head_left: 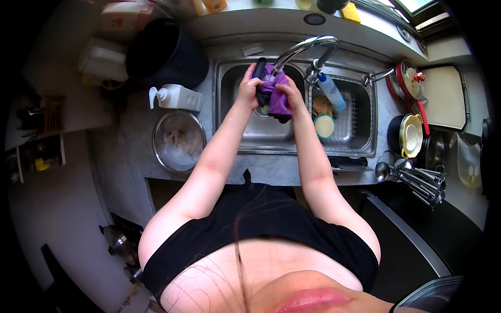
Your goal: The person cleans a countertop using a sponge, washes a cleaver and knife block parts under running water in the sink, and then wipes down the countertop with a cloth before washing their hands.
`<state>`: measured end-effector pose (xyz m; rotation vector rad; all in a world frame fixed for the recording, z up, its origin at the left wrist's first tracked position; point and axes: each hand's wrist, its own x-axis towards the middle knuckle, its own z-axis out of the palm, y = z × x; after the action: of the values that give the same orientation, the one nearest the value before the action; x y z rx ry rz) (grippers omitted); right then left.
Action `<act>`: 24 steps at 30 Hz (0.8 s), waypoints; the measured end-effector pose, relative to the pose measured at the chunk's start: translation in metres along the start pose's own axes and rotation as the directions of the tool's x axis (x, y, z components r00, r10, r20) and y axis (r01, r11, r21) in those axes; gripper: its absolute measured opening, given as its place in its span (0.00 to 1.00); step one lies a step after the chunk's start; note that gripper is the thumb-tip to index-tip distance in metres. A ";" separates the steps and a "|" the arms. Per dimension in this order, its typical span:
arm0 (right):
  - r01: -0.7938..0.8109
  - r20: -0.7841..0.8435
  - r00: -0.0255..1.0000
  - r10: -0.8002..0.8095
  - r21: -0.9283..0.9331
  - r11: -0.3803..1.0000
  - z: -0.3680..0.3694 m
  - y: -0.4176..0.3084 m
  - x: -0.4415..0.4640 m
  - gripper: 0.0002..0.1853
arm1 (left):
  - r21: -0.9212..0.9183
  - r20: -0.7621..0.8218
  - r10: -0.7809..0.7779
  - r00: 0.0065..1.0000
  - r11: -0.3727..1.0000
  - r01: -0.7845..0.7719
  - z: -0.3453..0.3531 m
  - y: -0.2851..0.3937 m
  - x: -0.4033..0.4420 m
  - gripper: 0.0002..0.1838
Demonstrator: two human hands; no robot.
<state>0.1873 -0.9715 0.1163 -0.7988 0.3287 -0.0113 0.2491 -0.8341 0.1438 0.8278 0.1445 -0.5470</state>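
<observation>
Fingers (254, 82) of left hand (247, 92) and right hand (294, 98) curl closed on purple-and-black cloth (281, 104), gripping opposite sides. Cloth hangs just under faucet (300, 46), above sink basin (265, 136).

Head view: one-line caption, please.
Left hand and right hand hold a purple-and-black cloth under the faucet, over the sink.

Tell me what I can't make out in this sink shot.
All in the head view:
Purple cloth: full shape, hidden by its folds, the left hand and the right hand.
Black container: inside, lost in darkness.
Blue bottle: label wording, too small.
Orange item: cut off by the picture's top edge.
</observation>
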 end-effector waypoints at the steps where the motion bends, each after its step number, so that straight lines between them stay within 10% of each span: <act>1: -0.118 -0.076 0.991 0.107 -0.163 0.979 0.005 -0.007 -0.012 0.30 | -0.003 -0.006 0.012 1.000 1.000 -0.012 0.002 0.003 -0.002 0.39; 4: -0.234 -0.038 0.963 0.268 -0.616 0.752 0.007 -0.032 -0.025 0.31 | 0.045 -0.028 0.058 0.998 0.997 -0.057 0.012 0.017 -0.011 0.37; 6: -0.226 -0.211 0.973 0.094 -0.795 0.563 -0.060 0.009 0.009 0.34 | 0.163 -0.044 0.085 0.995 0.984 -0.077 0.016 0.023 -0.021 0.36; 9: -0.142 -0.368 0.913 -0.176 -0.690 0.709 -0.101 -0.013 0.026 0.16 | 0.392 -0.100 0.100 0.990 0.918 -0.054 0.014 0.025 -0.040 0.34; 10: 0.019 -0.094 0.940 -0.329 -0.945 0.326 -0.158 -0.004 0.054 0.15 | 0.431 -0.094 0.099 0.991 0.901 -0.049 0.009 0.025 -0.044 0.33; 12: -0.222 -0.313 0.931 -0.190 -0.896 0.385 -0.157 -0.030 0.059 0.15 | 0.429 -0.080 0.122 0.989 0.900 -0.076 -0.001 0.025 -0.046 0.32; 13: -0.139 -0.158 0.974 -0.160 -0.982 0.127 -0.150 -0.043 0.049 0.19 | 0.428 -0.074 0.133 0.988 0.899 -0.089 -0.006 0.026 -0.048 0.32; 16: -0.136 -0.202 0.942 -0.268 -0.960 0.246 -0.097 -0.017 0.016 0.33 | 0.429 -0.044 0.127 0.991 0.898 -0.096 0.000 0.043 -0.057 0.31; 18: 0.435 0.405 0.896 -0.184 -0.884 0.169 -0.050 0.002 -0.011 0.49 | 0.407 -0.025 0.089 0.996 0.911 -0.071 0.008 0.052 -0.065 0.32; 20: 0.498 0.480 0.866 -0.137 -0.851 0.167 0.006 0.007 -0.041 0.53 | 0.363 -0.008 0.041 0.999 0.931 -0.035 0.020 0.059 -0.077 0.30; 24: 0.328 0.225 0.939 -0.259 -0.807 0.490 0.030 0.028 -0.049 0.30 | 0.146 0.086 -0.015 0.996 0.989 0.002 0.034 0.060 -0.099 0.29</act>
<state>0.1466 -0.9248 0.1299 -1.8347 0.0949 -0.1613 0.1925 -0.7856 0.2394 0.9448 0.0285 -0.6054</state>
